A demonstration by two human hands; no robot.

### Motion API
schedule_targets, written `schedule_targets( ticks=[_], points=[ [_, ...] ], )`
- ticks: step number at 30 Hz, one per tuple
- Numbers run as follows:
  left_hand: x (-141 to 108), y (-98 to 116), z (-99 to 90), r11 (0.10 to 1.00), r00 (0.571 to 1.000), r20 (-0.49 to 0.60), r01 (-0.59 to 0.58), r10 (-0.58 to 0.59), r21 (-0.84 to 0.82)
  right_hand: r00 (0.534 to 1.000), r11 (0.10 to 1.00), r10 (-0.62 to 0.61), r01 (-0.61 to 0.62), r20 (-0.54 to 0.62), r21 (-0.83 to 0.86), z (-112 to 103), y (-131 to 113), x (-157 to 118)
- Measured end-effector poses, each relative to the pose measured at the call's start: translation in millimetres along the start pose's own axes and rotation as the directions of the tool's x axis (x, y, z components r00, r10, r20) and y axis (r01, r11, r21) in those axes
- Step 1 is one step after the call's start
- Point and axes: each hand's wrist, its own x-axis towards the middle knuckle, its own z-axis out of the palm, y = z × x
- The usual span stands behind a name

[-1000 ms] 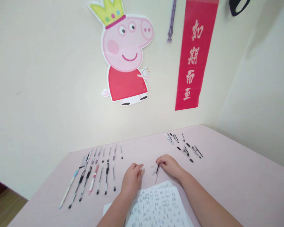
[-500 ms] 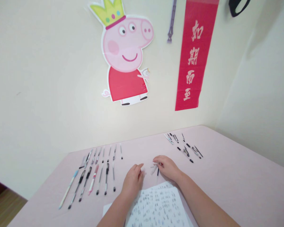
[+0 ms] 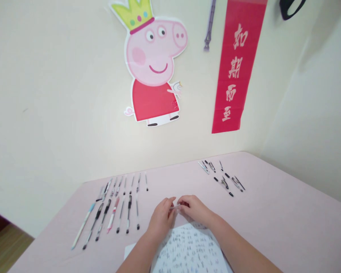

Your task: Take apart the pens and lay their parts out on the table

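My left hand (image 3: 161, 217) and my right hand (image 3: 195, 209) meet above the top edge of a handwritten sheet (image 3: 191, 248). Between their fingertips spans a thin, clear pen part (image 3: 175, 207), and both hands are closed in a pinch on it. My fingers hide much of this piece, so its exact form is hard to make out. To the left lie two rows of pens, among them a pink-and-white pen (image 3: 113, 215), a black-grip pen (image 3: 129, 214) and a pale blue-and-cream pen (image 3: 83, 226).
At the back right, a loose group of black and clear pen parts (image 3: 224, 182) lies on the pink tabletop (image 3: 275, 216). A wall (image 3: 74, 94) rises behind the table, bearing a cartoon pig cutout (image 3: 153, 98) and a red banner (image 3: 235, 76).
My right hand has moved left and my hands have come together. The clear pieces and dark refill near my right hand no longer show on the table; a clear part is between my fingertips.
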Motion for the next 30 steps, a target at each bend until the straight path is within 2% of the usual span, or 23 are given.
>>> schedule_targets(
  ticks=[3,7,11,18,23,30],
  points=[
    [1.1,-5.3,0.3,0.997,0.995,-0.069,0.076,-0.076,-0.002,0.995,0.975,0.097,-0.092,-0.017,0.201,0.5,4.8,3.6],
    [3.8,-8.4,-1.7,0.984,0.972,-0.160,0.161,-0.171,-0.072,0.970,0.860,0.225,-0.240,0.087,0.449,-3.4,5.7,5.7],
    [5.0,-7.5,-3.6,0.983,0.964,-0.213,0.133,-0.159,-0.129,0.953,0.764,0.248,-0.302,0.173,0.570,-8.8,0.0,2.2],
    [3.5,-2.2,-4.2,0.995,0.985,-0.160,0.044,-0.059,-0.093,0.935,0.691,0.241,-0.354,0.261,0.630,-12.1,-5.4,-2.5],
    [2.5,2.6,-7.2,0.995,0.988,-0.152,-0.028,0.014,-0.091,0.924,0.641,0.224,-0.379,0.309,0.668,-10.1,2.6,-1.9],
    [2.4,6.6,-9.8,0.994,0.991,-0.126,-0.058,0.045,-0.096,0.929,0.621,0.185,-0.363,0.320,0.694,-6.8,13.6,0.0]
  ],
)
